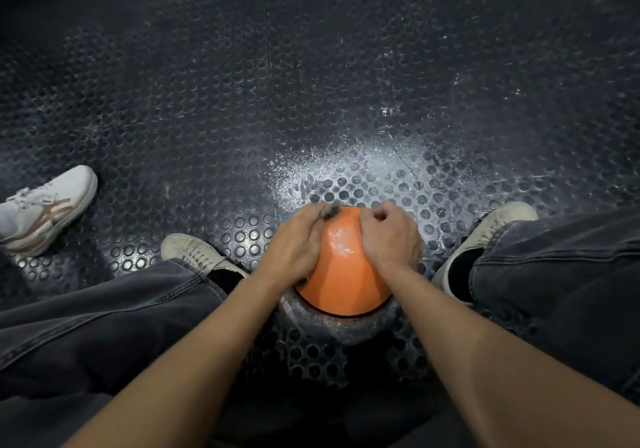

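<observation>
An orange ball [341,274] sits in a round grey ring base [349,324] on the floor between my feet. My left hand [298,243] lies over the ball's left side and pinches a small dark, ragged piece [329,212] at the ball's far top. My right hand [389,236] rests on the ball's right side with its fingers curled against the surface; what it holds, if anything, is hidden. The ball's top shines wet or dusty.
The floor is black studded rubber matting [214,129], with a patch of white dust [349,170] just beyond the ball. My two pale shoes [194,252] [498,226] flank the ball. Another person's white sneaker [45,207] stands at the left edge.
</observation>
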